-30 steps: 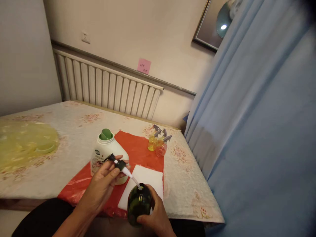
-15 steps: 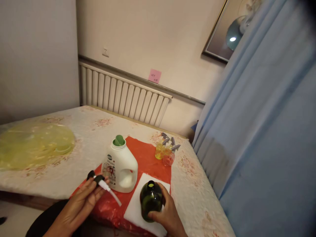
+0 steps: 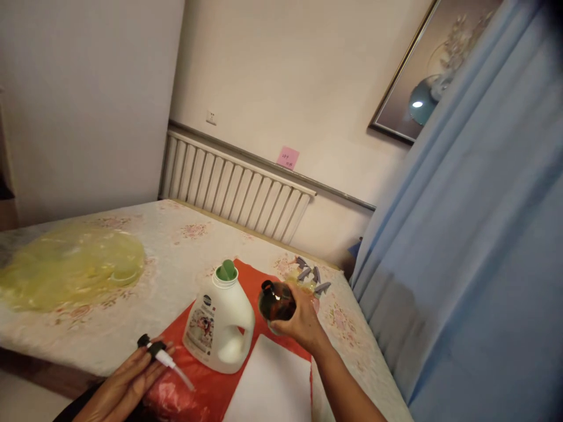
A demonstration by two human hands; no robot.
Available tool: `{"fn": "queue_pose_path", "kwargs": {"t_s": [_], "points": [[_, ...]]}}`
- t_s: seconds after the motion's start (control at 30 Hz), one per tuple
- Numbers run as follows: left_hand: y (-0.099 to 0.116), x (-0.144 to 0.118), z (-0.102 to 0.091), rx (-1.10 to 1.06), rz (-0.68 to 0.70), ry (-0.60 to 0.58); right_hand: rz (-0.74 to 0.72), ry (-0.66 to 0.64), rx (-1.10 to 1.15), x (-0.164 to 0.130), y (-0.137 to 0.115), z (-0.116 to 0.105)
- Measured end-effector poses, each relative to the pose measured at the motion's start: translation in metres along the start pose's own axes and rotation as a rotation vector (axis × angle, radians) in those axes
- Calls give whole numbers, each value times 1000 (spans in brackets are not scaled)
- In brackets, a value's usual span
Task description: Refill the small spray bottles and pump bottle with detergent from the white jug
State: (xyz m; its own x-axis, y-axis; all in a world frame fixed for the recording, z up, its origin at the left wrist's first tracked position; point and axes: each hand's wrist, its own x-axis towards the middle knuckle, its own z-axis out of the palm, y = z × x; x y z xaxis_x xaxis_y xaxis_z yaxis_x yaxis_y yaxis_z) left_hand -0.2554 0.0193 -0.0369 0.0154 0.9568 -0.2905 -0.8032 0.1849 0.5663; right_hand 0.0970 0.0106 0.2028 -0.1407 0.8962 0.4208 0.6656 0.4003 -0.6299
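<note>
My right hand grips a dark glass bottle with no cap on, held above the red sheet just right of a white detergent jug with a green cap. My left hand holds a black pump head with its white dip tube sticking out to the right, low at the near left edge of the table. A white pad lies on the red sheet below the bottle.
Small spray bottles with grey triggers stand behind my right hand. A yellow plastic bag lies at the table's left. The floral tablecloth covers the table; a radiator and blue curtain lie beyond.
The pump came out of the bottle and my left hand carried it down and left. My right hand lifted the bottle off the white pad toward the spray bottles.
</note>
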Motion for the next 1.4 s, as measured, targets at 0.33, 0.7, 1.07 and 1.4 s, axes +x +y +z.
{"fn": "queue_pose_path", "kwargs": {"t_s": [0.33,0.7,1.07,1.4], "points": [[-7,12,-18,-52,-119,-70,-195,-46,-231,63,-18,4],[-2,0,-5,-44,-113,-80,-339,-124,-528,85,-44,7],[-1,-1,-5,-46,-110,-110,-378,-173,-722,92,-62,10],[0,-4,0,-55,-117,-81,-404,-194,-856,95,-74,7]]}}
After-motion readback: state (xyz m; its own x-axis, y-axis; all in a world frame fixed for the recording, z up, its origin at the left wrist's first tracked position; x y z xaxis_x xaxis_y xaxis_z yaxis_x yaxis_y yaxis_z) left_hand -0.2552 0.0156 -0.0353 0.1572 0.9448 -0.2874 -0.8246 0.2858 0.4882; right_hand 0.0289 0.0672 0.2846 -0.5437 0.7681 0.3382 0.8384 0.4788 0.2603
